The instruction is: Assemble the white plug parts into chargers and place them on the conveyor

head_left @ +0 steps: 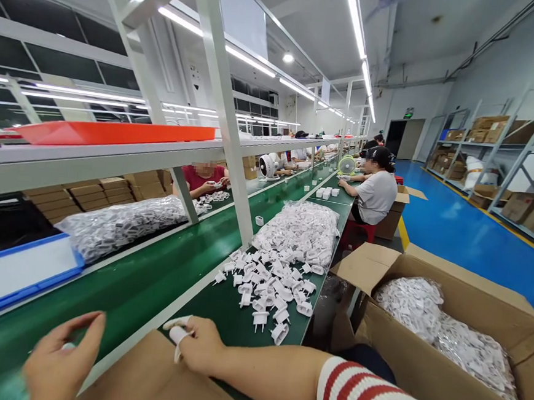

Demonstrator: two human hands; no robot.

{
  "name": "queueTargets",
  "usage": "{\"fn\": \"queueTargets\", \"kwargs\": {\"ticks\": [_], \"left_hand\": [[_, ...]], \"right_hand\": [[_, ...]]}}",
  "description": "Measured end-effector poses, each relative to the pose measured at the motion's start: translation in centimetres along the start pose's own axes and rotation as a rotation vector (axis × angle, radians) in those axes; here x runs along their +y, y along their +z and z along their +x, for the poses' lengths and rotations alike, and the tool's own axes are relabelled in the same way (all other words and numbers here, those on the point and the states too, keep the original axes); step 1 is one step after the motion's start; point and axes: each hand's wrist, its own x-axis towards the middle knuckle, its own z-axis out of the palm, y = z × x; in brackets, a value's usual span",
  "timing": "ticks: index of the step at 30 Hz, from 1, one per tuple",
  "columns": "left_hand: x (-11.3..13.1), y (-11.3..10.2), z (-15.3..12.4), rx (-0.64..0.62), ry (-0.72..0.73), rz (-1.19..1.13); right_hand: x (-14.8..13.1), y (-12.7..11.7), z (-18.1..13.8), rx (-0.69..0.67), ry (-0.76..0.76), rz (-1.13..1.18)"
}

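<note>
White plastic plug parts with thin pins lie loose in a heap at centre frame, on the green surface; they overlap, so many are partly covered. Left hand, lower left, is cut off by the bottom edge; its thumb and fingers curve toward each other, with a pale bit barely visible between, so can't tell if they grip anything. Teal blur beside it, unclear. Right hand is over the brown cardboard, bent fingers wearing white covers; can't tell if a part is pinched, white on white. Cardboard also runs out of frame at the bottom. Ribbed knit sleeve, red and white stripes, cropped lower right.

Behind the heap, a crinkly clear bag bulges with more white pieces. Open corrugated carton at right holds shiny filled bags, contents hard to separate. Smooth orange tray upper left, inside not visible. Seated person in a pale top, legs partly hidden.
</note>
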Motion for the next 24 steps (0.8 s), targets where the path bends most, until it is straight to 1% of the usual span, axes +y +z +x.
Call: {"fn": "queueTargets", "kwargs": {"ticks": [1, 2, 4, 5, 6, 7, 9, 12, 14, 18, 19, 23, 24], "left_hand": [[1.2, 0.4, -0.4, -0.044, 0.001, -0.085], [2.3, 0.8, -0.8, -0.161, 0.012, -0.18], [4.3, 1.8, -1.7, -0.492, 0.051, -0.322], [5.0, 2.2, -2.2, -0.609, 0.065, -0.36], [5.4, 2.5, -2.7, -0.669, 0.069, -0.382], [5.7, 2.7, -3.0, -0.686, 0.066, -0.394], [5.8, 2.7, -3.4, -0.666, 0.058, -0.42], [5.7, 2.3, -3.4, -0.668, 0.048, -0.445], [5.8, 2.2, -3.3, -0.697, 0.068, -0.442], [6.2, 2.2, -3.6, -0.804, 0.146, -0.437], [6.3, 2.2, -3.7, -0.812, 0.166, -0.438], [7.0, 2.1, -4.5, -0.778, 0.217, -0.391], [7.2, 2.1, -4.7, -0.789, 0.234, -0.372]], "right_hand": [[-0.4, -0.1, 0.3, -0.033, 0.027, 0.061], [-0.7, -0.3, 0.5, -0.055, 0.062, 0.115], [-1.3, -0.9, 0.7, -0.102, 0.144, 0.223], [-1.6, -1.2, 0.8, -0.133, 0.178, 0.282], [-1.9, -1.5, 0.7, -0.176, 0.205, 0.345], [-2.2, -1.8, 0.6, -0.23, 0.226, 0.407], [-2.7, -2.4, 0.4, -0.347, 0.262, 0.503], [-3.3, -3.0, -0.1, -0.483, 0.317, 0.562], [-3.6, -3.1, -0.3, -0.538, 0.351, 0.582], [-3.6, -3.2, -0.6, -0.579, 0.386, 0.573], [-3.6, -3.2, -0.6, -0.578, 0.391, 0.554], [-3.2, -3.3, -0.5, -0.563, 0.427, 0.477], [-3.2, -3.4, -0.5, -0.566, 0.434, 0.461]]}}
